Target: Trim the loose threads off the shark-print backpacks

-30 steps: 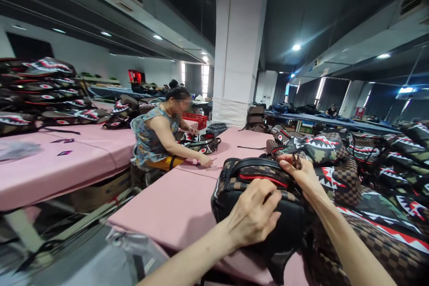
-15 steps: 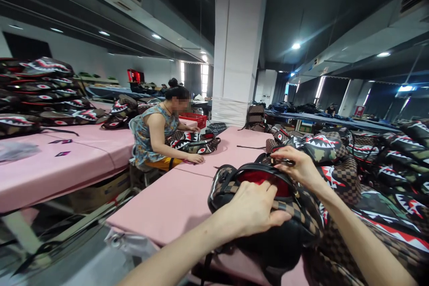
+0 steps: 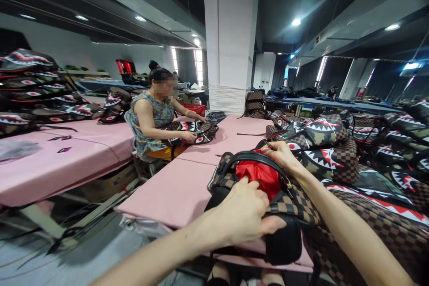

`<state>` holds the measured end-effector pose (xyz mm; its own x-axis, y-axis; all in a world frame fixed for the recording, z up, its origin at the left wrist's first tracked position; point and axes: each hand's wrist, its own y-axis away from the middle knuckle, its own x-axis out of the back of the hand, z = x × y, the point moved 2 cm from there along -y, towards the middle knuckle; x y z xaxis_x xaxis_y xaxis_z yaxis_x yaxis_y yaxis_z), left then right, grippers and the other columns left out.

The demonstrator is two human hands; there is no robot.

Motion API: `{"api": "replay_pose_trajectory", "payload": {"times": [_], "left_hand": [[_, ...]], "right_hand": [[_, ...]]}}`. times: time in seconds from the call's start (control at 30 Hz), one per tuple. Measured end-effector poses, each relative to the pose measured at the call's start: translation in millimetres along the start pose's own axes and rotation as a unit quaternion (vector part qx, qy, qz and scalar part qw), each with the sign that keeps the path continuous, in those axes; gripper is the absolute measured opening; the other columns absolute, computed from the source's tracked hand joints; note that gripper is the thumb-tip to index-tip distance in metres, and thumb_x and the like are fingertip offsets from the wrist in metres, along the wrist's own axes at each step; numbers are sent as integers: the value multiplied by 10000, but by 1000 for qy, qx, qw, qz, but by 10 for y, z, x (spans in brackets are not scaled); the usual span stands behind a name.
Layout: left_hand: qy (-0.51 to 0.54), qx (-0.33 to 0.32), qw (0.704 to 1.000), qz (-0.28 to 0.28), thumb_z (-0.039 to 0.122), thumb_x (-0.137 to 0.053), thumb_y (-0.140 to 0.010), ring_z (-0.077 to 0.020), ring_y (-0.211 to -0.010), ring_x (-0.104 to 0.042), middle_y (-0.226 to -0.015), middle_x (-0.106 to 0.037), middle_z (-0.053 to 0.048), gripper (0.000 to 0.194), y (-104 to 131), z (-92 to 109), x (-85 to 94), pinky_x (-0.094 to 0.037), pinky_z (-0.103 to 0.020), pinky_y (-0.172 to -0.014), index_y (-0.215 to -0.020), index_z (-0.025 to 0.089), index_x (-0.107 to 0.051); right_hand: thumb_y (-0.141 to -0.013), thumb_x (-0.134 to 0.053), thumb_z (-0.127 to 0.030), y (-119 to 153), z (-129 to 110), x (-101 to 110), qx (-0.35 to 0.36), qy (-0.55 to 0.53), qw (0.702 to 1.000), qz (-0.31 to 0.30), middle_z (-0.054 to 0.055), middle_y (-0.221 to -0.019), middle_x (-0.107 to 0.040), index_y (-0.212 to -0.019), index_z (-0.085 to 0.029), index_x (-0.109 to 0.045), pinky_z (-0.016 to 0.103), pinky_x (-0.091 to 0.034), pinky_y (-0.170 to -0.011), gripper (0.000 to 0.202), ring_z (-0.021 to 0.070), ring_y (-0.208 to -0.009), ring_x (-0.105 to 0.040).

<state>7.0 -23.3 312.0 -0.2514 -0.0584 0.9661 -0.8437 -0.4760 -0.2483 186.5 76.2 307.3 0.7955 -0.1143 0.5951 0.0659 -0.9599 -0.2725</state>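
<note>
A brown checkered backpack [image 3: 303,203] with black panels lies on the pink table in front of me, its top open and the red lining [image 3: 258,176] showing. My left hand [image 3: 250,208] is closed over the near rim of the opening, fingertips inside and thumb outside. At the far rim, beside the black handle [image 3: 256,155], my right hand [image 3: 283,157] is closed on the backpack's edge. A small dark piece [image 3: 268,144] sticks out from its fingers; I cannot make out what it is.
Several shark-mouth backpacks [image 3: 321,156] are heaped to my right. Across the pink table [image 3: 161,192], a seated co-worker [image 3: 150,120] handles another backpack [image 3: 197,132]. More bags are stacked on the left table [image 3: 83,147]. A white pillar [image 3: 231,40] stands ahead.
The red lining now bulges up brightly in the opening, and the handle stands over it. My right hand has lowered onto the far rim. The co-worker has both hands on the other backpack.
</note>
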Motion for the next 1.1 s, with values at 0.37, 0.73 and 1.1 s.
{"api": "replay_pose_trajectory", "payload": {"times": [0.37,0.73,1.1], "left_hand": [[185,-34,911,-368,625,-388,-780,-154,-688,-529,-894,-615,-71,559,-608,-279,113,-336,-213,-566,-971,145,-602],[203,80,976,24,680,-407,-742,-111,-593,-409,-645,-485,-24,572,-1152,-825,-39,-232,-221,-524,-631,128,-506],[386,55,921,-20,630,-371,-788,-69,-492,-224,-526,-289,11,560,-1365,-795,-174,-190,-221,-471,-546,130,-294]], "right_hand": [[-701,-531,-388,147,-119,5,29,-88,995,-46,44,-682,-580,-692,-75,-617,218,-385,-591,324,108,-617,-481],[-768,-509,-465,1021,96,735,-91,30,992,84,67,-633,-603,-611,-110,-638,242,-378,-641,409,132,-632,-532],[-577,-721,-423,865,391,65,-161,-376,911,52,20,-732,-545,-867,-158,-546,245,-396,-615,430,111,-628,-476]]}}
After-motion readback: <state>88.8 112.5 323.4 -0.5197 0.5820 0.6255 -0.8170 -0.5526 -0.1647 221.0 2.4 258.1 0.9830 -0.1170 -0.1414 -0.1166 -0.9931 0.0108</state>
